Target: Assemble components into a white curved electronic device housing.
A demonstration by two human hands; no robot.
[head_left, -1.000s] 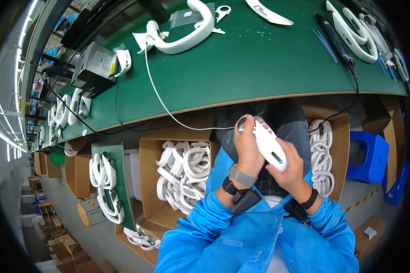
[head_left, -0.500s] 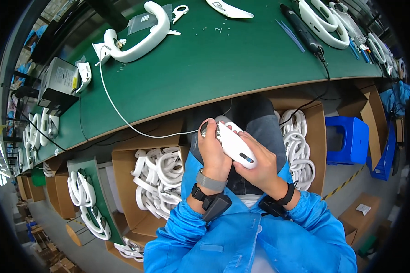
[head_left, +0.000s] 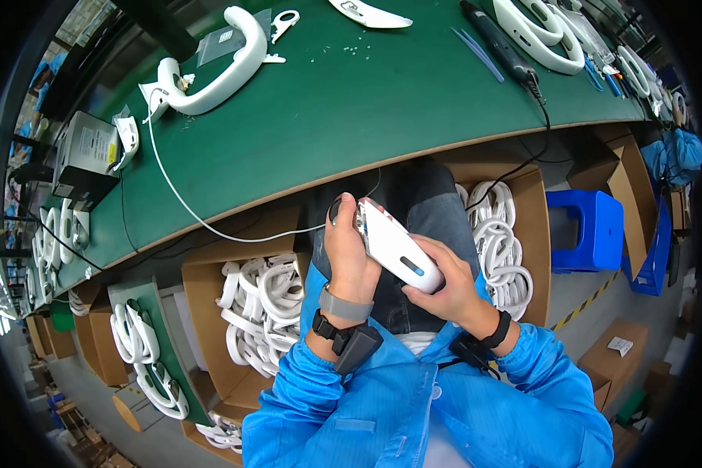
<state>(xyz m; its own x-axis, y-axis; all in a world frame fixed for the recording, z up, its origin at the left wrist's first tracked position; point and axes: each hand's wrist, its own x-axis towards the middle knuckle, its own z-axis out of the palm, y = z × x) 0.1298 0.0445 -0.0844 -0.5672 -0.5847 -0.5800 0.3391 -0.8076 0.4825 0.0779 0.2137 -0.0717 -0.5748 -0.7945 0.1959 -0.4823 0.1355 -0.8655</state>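
Both hands hold a white plastic part [head_left: 394, 248] over the lap, below the green surface [head_left: 351, 101]: left hand [head_left: 349, 257] wrapped around its upper end, right hand [head_left: 444, 290] cupping the lower end (each grip pressed onto it). A white cable [head_left: 210, 226] runs from the part up to a curved white handle [head_left: 210, 74] on the surface. Cardboard boxes [head_left: 249, 304] of white handles stand on either side.

You sit at a long green-topped workbench [head_left: 382, 101] with a wooden edge. Open brown cardboard boxes [head_left: 210, 273] stand beneath it on the grey concrete floor [head_left: 569, 292], beside a blue plastic stool [head_left: 589, 230].
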